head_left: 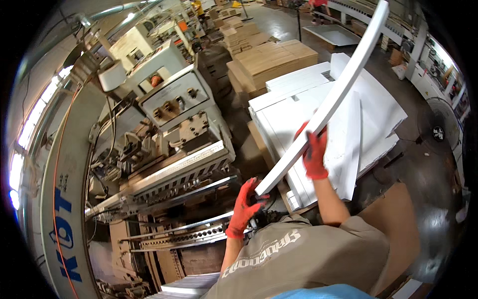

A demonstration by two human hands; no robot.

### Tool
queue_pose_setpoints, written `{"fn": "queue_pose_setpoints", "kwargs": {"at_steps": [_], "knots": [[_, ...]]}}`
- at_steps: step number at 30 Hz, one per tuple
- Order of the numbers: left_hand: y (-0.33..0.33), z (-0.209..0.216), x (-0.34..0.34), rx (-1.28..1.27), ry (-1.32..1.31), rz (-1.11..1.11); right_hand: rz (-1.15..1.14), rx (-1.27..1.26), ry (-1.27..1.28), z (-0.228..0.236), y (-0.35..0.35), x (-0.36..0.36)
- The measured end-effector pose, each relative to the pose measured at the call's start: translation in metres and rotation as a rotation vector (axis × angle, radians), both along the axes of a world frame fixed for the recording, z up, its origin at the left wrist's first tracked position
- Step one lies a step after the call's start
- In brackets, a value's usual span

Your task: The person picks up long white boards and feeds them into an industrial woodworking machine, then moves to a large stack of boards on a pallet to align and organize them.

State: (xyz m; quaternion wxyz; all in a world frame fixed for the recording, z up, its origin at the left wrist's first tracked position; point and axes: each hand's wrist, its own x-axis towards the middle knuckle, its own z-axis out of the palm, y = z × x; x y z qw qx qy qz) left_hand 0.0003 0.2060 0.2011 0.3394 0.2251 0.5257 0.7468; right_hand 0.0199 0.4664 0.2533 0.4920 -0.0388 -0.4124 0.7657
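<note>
A long white board (343, 82), narrow and straight-sided, slants from close in front of me up to the far right. Around its lower half my right hand (315, 154), in a red glove with dark fingertips, is closed. Beside the board's near end is my left hand (244, 212), also red-gloved. Its thumb and fingers are spread, and the fingertips are at or just touching that end; exact contact is hard to make out. Under the board lies a stack of white panels (284, 112), some with small rectangular cut-outs.
To my left stands a large machine (177, 94) with knobs and a slatted bed. Stacked tan boards (276, 57) rise beyond the white panels. On the right are a round fan (438, 132) and a brown sheet (396, 214). Other people are far off at the top.
</note>
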Motion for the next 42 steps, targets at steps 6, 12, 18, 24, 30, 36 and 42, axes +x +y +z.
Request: {"fn": "queue_pose_setpoints", "kwargs": {"at_steps": [6, 12, 18, 24, 30, 36, 42], "knots": [[-0.074, -0.054, 0.002, -0.456, 0.771, 0.739, 0.067, -0.006, 0.393, 0.06, 0.113, 0.017], [-0.155, -0.066, 0.024, -0.812, 1.443, 1.377, 0.238, -0.285, 0.646, 0.027, 0.13, 0.009], [-0.141, -0.018, 0.008, 0.285, 0.329, 1.375, -0.095, -0.224, 0.212, -0.018, 0.138, 0.015], [-0.116, -0.06, -0.021, 0.846, -0.344, 0.991, -0.078, -0.465, -0.049, -0.05, 0.099, -0.002], [-0.168, -0.115, -0.104, 0.326, -0.817, 1.624, -0.267, -0.136, -0.521, -0.112, 0.041, -0.014], [-0.239, -0.189, -0.189, -0.151, -0.605, 1.805, 0.404, -0.036, -0.787, -0.147, -0.022, -0.022], [-0.189, -0.156, -0.213, -0.121, -0.225, 1.88, 0.716, 0.075, -0.829, -0.19, -0.127, -0.084]]}}
